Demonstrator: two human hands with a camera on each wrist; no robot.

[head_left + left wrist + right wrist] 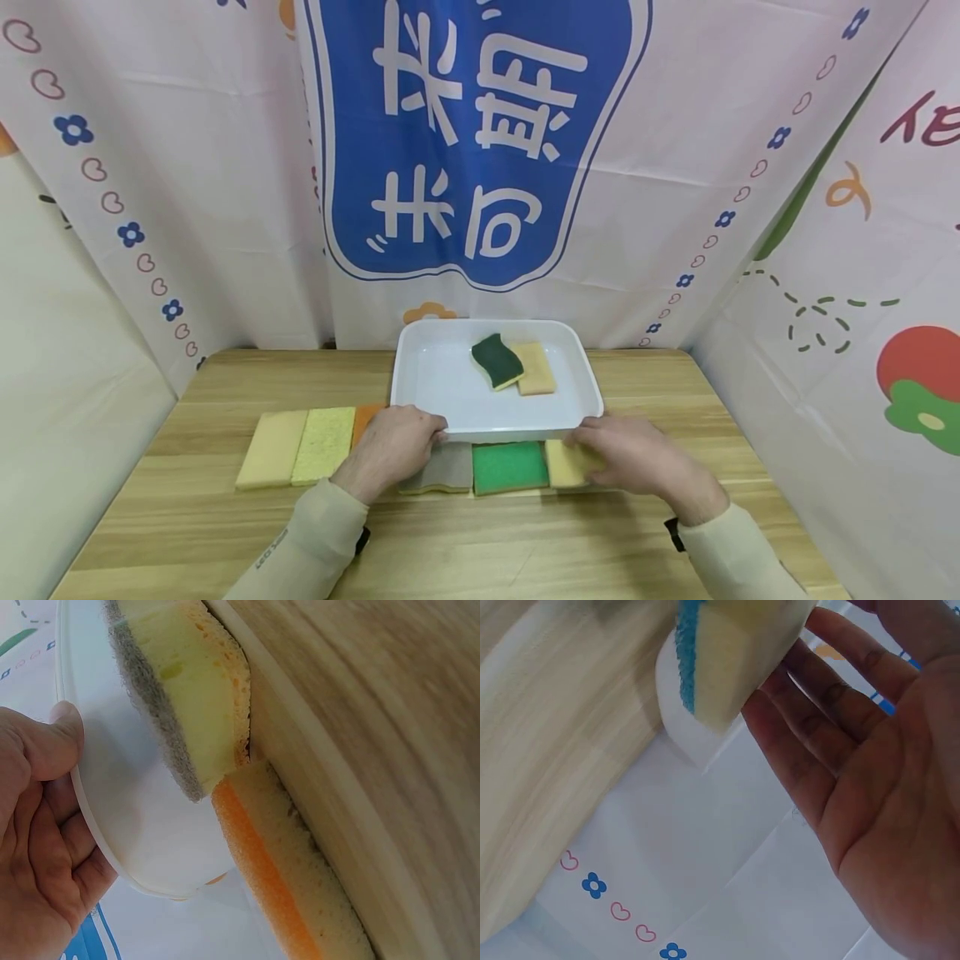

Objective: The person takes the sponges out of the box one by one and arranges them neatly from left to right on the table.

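Observation:
A white rectangular tray (442, 411) stands at the back of the table; in it lie a dark green wavy sponge (497, 361) and a pale tan sponge (536, 367). My left hand (395, 437) holds the tray's front-left corner, with the thumb on the rim (90, 804). My right hand (633, 454), blurred, is by the front-right corner. Its fairly straight fingers touch a yellow sponge (564, 463) with a blue layer (688, 660); its thumb is mostly out of the right wrist view. Between the hands lie a grey-topped sponge (448, 467) and a green-topped one (510, 467).
To the left of the left hand are a cream sponge (272, 450), a bright yellow sponge (324, 446) and an orange sponge (365, 418), partly hidden by the hand. The row lies on a wooden table (480, 550). Printed white cloth (637, 208) hangs behind and beside it.

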